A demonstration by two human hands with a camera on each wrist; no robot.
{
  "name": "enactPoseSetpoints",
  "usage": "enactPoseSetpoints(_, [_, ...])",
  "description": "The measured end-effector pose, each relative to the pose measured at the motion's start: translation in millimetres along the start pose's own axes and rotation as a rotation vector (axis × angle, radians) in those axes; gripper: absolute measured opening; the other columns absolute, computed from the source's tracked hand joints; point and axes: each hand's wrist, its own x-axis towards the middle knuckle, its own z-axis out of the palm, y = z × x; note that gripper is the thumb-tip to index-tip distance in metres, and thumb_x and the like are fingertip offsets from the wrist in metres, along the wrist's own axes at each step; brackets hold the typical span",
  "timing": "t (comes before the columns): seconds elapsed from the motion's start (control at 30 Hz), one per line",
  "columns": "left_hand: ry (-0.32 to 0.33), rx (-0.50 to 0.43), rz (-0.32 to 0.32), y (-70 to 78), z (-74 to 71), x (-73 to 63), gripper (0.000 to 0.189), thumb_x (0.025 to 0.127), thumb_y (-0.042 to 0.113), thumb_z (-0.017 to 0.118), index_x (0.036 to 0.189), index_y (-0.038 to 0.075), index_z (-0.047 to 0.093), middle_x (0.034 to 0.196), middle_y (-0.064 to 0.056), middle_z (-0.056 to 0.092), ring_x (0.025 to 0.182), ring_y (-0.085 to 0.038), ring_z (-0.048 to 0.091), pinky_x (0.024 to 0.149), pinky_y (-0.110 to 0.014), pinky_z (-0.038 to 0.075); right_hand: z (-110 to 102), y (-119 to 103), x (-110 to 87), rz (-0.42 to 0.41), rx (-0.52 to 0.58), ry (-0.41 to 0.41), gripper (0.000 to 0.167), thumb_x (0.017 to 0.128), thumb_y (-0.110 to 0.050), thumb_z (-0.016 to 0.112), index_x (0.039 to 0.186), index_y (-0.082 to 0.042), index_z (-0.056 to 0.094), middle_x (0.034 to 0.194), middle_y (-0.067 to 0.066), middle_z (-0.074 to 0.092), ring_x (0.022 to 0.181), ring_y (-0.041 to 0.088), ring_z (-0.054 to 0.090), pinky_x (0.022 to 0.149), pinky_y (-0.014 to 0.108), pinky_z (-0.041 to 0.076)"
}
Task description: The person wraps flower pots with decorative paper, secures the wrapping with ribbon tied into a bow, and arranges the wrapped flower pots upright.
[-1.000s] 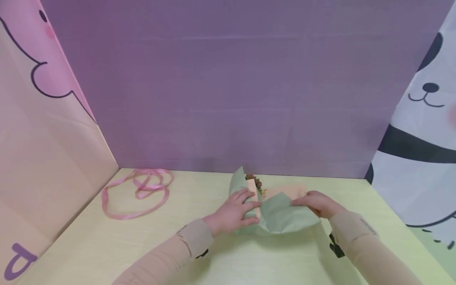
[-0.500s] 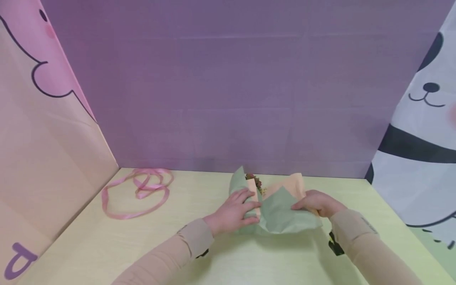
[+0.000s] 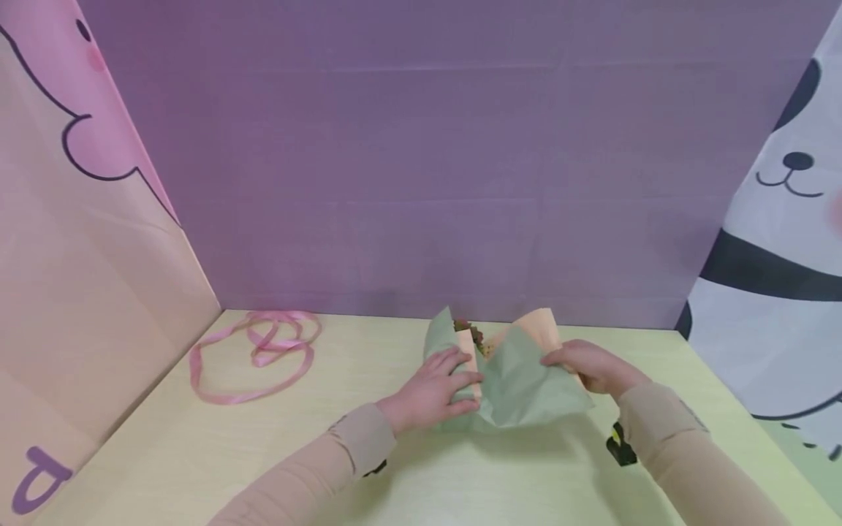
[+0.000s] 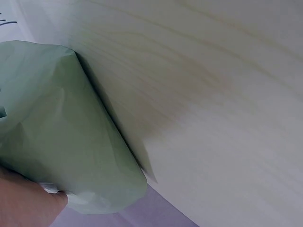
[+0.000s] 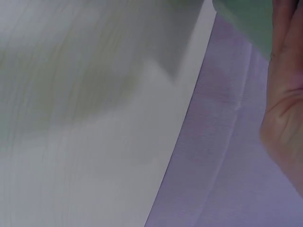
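Note:
A sheet of wrapping paper [image 3: 520, 391], sage green outside and peach inside, is folded around a small bunch of dried-looking flowers [image 3: 467, 332]. Only the flower heads show, at the far end of the fold. My left hand [image 3: 430, 391] lies with spread fingers on the folded left flap and its peach edge strip. On the other side, my right hand [image 3: 595, 367] pinches the paper's right edge and holds it up off the table. The left wrist view has the green paper [image 4: 71, 123] beside part of the left hand [image 4: 28, 203]. Little of the right hand [image 5: 286, 94] shows in its wrist view.
A loose pink ribbon [image 3: 226, 399] lies in loops at the table's back left. The pale wood-grain table [image 3: 316, 438] ends at a purple back panel [image 3: 421, 183]. Printed panels with cartoon animals flank both sides.
The right hand has raised the paper's right side, so its peach inner corner now stands up higher and the green sheet is steeper. My left hand has stayed in place.

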Motion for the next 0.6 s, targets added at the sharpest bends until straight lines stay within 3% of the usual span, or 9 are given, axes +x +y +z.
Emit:
enactPoseSetpoints(0.17, [-0.006,-0.004,-0.003,0.7,0.6,0.3,0.045,0.096,0.046,0.047,0.136,0.025,0.050,0.149,-0.005,0.035,0.143,-0.026,0.021,0.118,-0.041,0.017,0,-7,-4.4,-0.036,-0.074,0.019,0.025,0.095,-0.017,0.049,0.103,0.006,0.056,0.080,-0.002,0.066,0.071,0.010,0.065,0.067,0.028,0.056])
enactPoseSetpoints(0.43, [-0.008,-0.003,-0.013,1.8,-1.7,-1.1,0.044,0.096,0.046,0.047,0.135,0.026,0.050,0.149,-0.005,0.035,0.143,-0.026,0.021,0.118,-0.041,0.018,5,-16,-11.9,-0.027,-0.347,0.262,0.034,0.087,-0.013,0.063,0.108,0.013,0.060,0.079,0.003,0.067,0.068,0.010,0.061,0.062,0.029,0.054])
enactPoseSetpoints(0.6, [-0.001,0.000,-0.012,1.6,-0.5,-1.0,0.044,0.096,0.046,0.048,0.135,0.026,0.051,0.148,-0.005,0.036,0.143,-0.026,0.022,0.118,-0.042,0.019,1,-20,-15.6,-0.046,-0.323,0.204,0.031,0.090,-0.007,0.059,0.110,0.016,0.058,0.078,-0.001,0.064,0.068,0.007,0.059,0.062,0.025,0.052])
